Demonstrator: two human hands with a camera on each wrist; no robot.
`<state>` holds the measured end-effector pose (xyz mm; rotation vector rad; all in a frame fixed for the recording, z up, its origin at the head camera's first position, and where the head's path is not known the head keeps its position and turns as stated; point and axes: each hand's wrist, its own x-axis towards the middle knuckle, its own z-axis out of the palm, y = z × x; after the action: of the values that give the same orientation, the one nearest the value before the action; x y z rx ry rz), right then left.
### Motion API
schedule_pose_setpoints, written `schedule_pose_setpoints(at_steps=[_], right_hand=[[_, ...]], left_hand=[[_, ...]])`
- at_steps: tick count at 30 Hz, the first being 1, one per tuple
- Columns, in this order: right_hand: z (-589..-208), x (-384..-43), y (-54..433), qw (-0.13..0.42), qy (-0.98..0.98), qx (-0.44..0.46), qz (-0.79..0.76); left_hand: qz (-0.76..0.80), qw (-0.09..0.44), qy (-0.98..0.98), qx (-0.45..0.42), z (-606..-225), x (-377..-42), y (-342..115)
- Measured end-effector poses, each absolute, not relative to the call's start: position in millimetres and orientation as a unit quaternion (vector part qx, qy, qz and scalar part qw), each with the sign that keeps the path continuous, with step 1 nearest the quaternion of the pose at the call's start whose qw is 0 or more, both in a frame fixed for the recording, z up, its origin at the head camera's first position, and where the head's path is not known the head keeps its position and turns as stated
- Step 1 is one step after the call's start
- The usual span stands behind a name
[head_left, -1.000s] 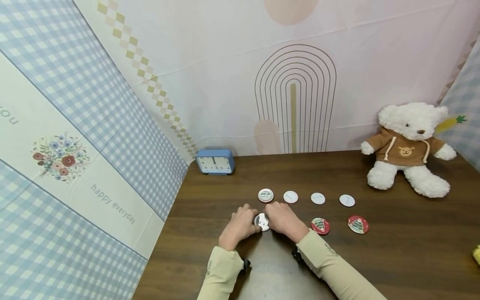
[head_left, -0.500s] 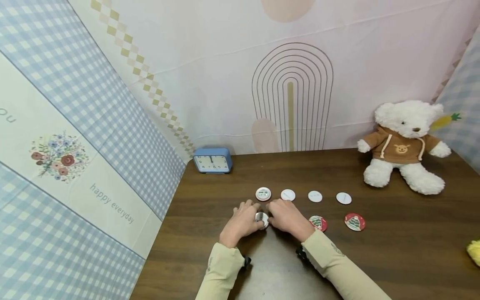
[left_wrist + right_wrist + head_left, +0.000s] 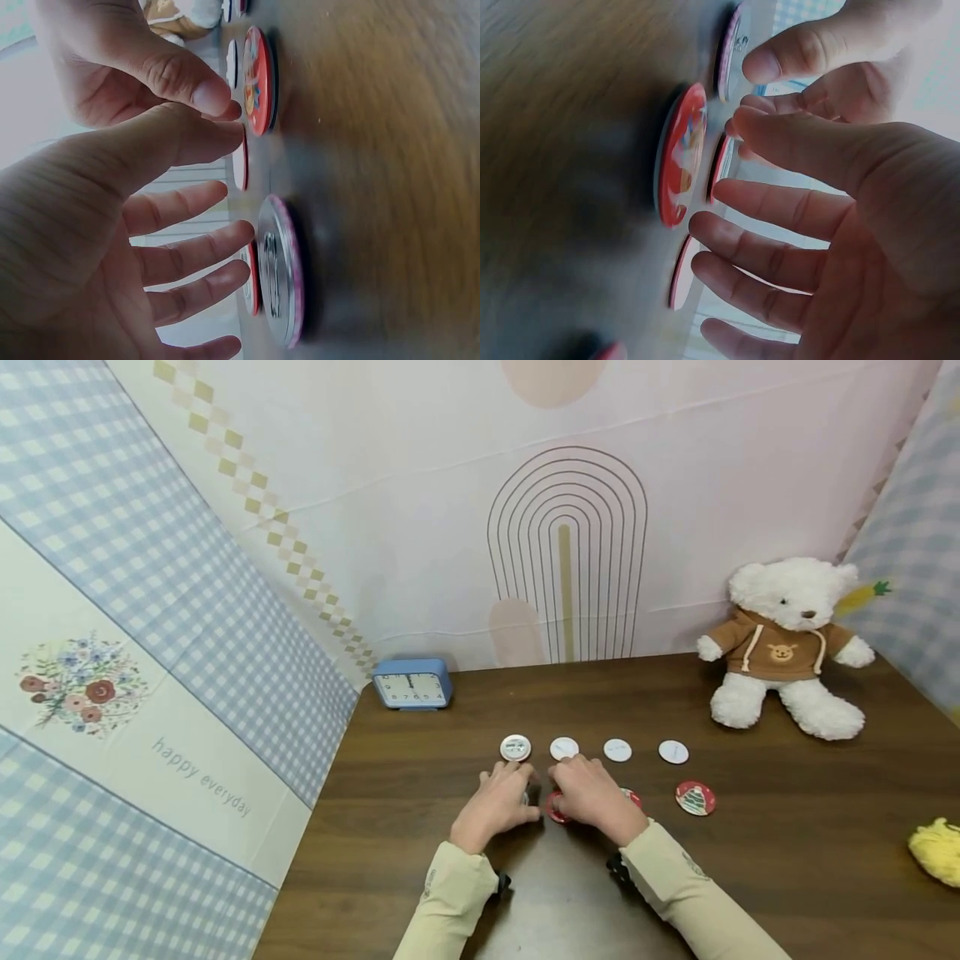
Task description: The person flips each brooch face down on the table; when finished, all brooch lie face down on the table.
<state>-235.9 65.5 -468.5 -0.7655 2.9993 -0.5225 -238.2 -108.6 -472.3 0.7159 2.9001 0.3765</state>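
And my hands had parted! My left hand (image 3: 497, 803), fingers loosely spread and gripping nothing, hung by the silver-backed badge (image 3: 279, 274); my right hand (image 3: 596, 795), relaxed and gripping nothing either, hung by the red badge (image 3: 681, 157) just right of it on the table (image 3: 566, 902). Half a second earlier only the silver-backed badge showed there, so I judged both set down. Farther off lay three white discs (image 3: 618, 750), then the blue clock (image 3: 412, 687), far left.

Round badges (image 3: 673, 752) on bench (image 3: 570, 902): eight total; of these, metal pin backs (image 3: 515, 748) upward, two; white sides (image 3: 618, 750) upward, three; red printed sides (image 3: 695, 798) upward, three; blue clock (image 3: 412, 685), one; white teddy bear (image 3: 783, 652), one; yellow fluffy object (image 3: 937, 852), one; black wrist-worn devices (image 3: 502, 884), two.
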Motion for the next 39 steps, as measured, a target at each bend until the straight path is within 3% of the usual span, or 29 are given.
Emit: schedule_pose_setpoints(at_steps=[7,20,39], right_hand=[[-469,-233,76,0.027,0.959,-0.232,-0.157],[-475,-230,81,0.027,0.957,-0.230,-0.174],[-468,-233,91,-0.014,0.935,-0.308,-0.175]], left_hand=[[0.116,0.071,0.961,0.242,-477,-239,-99],[0.103,0.064,0.957,0.265,-480,-240,-90],[0.094,0.049,0.932,0.346,-475,-245,-92]])
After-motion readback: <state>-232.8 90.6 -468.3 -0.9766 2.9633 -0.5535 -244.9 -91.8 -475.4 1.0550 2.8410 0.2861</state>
